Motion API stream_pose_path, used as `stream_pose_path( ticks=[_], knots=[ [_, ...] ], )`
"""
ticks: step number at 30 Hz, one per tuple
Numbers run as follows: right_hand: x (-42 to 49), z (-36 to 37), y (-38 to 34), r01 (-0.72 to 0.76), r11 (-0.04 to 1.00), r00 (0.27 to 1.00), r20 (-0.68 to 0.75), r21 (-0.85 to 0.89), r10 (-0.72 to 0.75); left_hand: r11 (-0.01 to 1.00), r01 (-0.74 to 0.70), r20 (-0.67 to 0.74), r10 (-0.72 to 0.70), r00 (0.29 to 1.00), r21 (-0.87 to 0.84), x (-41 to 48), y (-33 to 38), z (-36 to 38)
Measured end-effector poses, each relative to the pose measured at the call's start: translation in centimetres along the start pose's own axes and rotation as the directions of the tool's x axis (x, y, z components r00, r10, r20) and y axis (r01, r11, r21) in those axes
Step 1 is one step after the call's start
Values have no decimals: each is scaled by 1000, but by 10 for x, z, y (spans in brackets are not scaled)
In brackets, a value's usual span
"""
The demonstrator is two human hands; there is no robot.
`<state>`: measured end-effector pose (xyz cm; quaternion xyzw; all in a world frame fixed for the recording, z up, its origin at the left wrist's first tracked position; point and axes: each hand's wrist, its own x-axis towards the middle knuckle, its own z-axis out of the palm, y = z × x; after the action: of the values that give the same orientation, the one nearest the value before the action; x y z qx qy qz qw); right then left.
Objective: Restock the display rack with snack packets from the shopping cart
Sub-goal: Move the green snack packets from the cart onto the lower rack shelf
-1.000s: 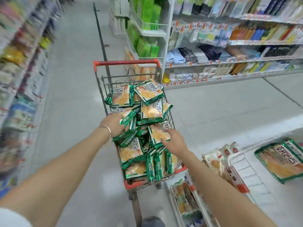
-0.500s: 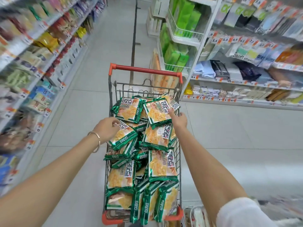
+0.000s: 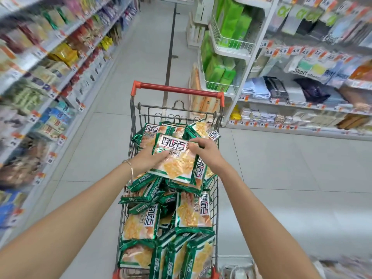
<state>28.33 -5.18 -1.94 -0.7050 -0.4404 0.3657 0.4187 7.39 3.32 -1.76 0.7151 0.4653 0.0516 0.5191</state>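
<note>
Head view, forward and down, close over the shopping cart (image 3: 177,91).

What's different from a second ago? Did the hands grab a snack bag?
Yes. The left hand moved in from the left side of the shopping cart, and the right hand reached toward the far end and then came back to meet it. Both now grip one snack packet, held on top of the heap. The cart is still heaped full.

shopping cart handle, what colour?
The shopping cart handle is red, seen best in the head view.
</note>
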Motion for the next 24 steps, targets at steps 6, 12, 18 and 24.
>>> stream_pose_path(
  ticks=[6,12,18,24],
  knots=[
    [-5,-13,49,-408,850,911,-203,-332,358,966,22,-204,-77,976,-257,-3,-29,-31],
    [-30,23,93,-592,758,792,-27,-273,610,931,58,-282,-168,944,-360,-4,-48,-42],
    [-39,18,88,-466,841,843,-151,276,516,943,48,-289,-150,946,-330,-2,-52,-38],
    [-54,-20,56,-291,765,907,-89,574,412,945,72,-231,-151,961,-319,-10,-44,-37]
  ],
)
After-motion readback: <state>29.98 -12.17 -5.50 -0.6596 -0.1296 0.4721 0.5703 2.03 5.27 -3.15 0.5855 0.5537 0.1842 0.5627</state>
